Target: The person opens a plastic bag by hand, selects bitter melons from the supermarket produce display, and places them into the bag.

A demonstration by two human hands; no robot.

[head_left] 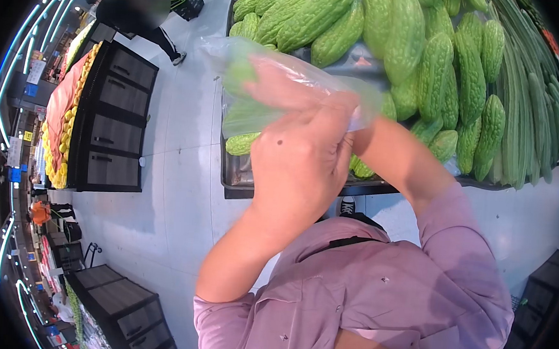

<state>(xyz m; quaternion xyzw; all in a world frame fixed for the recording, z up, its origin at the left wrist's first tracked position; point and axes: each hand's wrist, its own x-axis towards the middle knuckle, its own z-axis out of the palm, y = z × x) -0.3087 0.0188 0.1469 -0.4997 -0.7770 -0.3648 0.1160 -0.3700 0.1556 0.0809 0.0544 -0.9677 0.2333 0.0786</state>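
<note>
My left hand (301, 160) is closed, its fingers wrapped round the gathered mouth of a thin clear plastic bag (311, 80). My right arm crosses behind it, and my right hand (282, 85) is inside the bag, seen hazily through the film. Motion smears its fingers, so their grip is unclear. Green shows through the far end of the bag; whether it is inside or behind cannot be made out. Just beyond both hands, pale green bitter melons (436, 75) are piled on the stand, and one bitter melon (240, 144) pokes out left of my left wrist.
Long thin green gourds (531, 119) lie at the right of the stand. Its dark front edge (237, 193) is close to my body. Across the tiled floor (186, 188) on the left stands a dark cabinet (119, 120) with yellow fruit (60, 151). A person (133, 9) is at the upper left.
</note>
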